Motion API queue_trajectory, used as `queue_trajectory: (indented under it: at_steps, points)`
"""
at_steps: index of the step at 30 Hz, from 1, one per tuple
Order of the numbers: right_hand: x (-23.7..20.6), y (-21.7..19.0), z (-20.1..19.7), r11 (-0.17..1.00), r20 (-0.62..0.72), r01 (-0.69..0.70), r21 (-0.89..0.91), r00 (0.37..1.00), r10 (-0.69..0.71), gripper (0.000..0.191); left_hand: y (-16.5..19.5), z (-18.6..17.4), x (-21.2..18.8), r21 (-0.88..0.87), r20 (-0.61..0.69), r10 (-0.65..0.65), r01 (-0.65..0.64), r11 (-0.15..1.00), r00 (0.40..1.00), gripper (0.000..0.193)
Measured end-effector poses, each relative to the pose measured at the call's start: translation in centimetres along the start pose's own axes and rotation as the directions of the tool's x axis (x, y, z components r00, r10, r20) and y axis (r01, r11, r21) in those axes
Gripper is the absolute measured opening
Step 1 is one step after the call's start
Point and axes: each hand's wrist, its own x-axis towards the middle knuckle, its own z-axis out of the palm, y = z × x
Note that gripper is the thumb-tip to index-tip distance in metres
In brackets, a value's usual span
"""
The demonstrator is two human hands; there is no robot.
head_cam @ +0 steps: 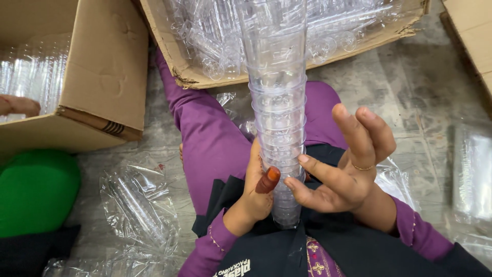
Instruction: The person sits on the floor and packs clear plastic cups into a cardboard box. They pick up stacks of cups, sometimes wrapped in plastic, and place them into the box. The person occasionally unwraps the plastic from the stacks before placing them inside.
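A tall stack of clear plastic cups [277, 102] rises from my lap toward the camera. My left hand [253, 192] wraps around the stack's lower part, its thumb pressed on the cups. On the other side, my right hand [343, 164] touches the stack with its index finger and thumb while the other fingers are spread and lifted. The bottom of the stack rests against my dark apron [287, 251]. My legs, in purple trousers [210, 133], stretch out beneath.
An open cardboard box [179, 66] full of loose clear cups lies just ahead. Another box [102, 66] with bagged cups stands at the left, with another person's hand [18, 105] at it. Clear plastic bags [136, 202] lie on the floor; a green object [36, 190] sits left.
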Motion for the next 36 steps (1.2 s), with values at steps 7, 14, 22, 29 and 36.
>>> queue_trajectory:
  at_steps: [7, 14, 22, 29, 36]
  points:
    - [1.3, -0.2, -0.7, 0.954, 0.139, -0.11, 0.278, 0.987, 0.074, 0.033, 0.1, 0.4, 0.1, 0.021, -0.004, 0.026, -0.026, 0.999, 1.0, 0.091]
    - [1.1, -0.8, -0.7, 0.879, 0.03, -0.327, 0.346, 0.941, 0.338, 0.039, -0.1, 0.8, -0.3, 0.021, 0.052, -0.022, 0.021, 1.0, 0.998, 0.093]
    - [1.1, -1.5, -0.7, 0.836, 0.027, -0.416, 0.358, 0.9, 0.436, 0.076, 0.1, 0.9, -0.5, 0.043, 0.076, -0.016, 0.013, 0.999, 0.997, 0.095]
    - [0.4, -1.4, -0.4, 0.789, 0.011, -0.391, 0.475, 0.899, 0.439, 0.083, 0.3, 0.9, -0.6, 0.043, 0.073, -0.03, 0.027, 0.999, 0.997, 0.095]
    - [0.2, -1.7, -0.6, 0.716, 0.059, -0.48, 0.506, 0.848, 0.527, 0.089, 0.2, 1.1, -0.5, 0.082, 0.075, 0.001, -0.007, 0.997, 0.997, 0.094]
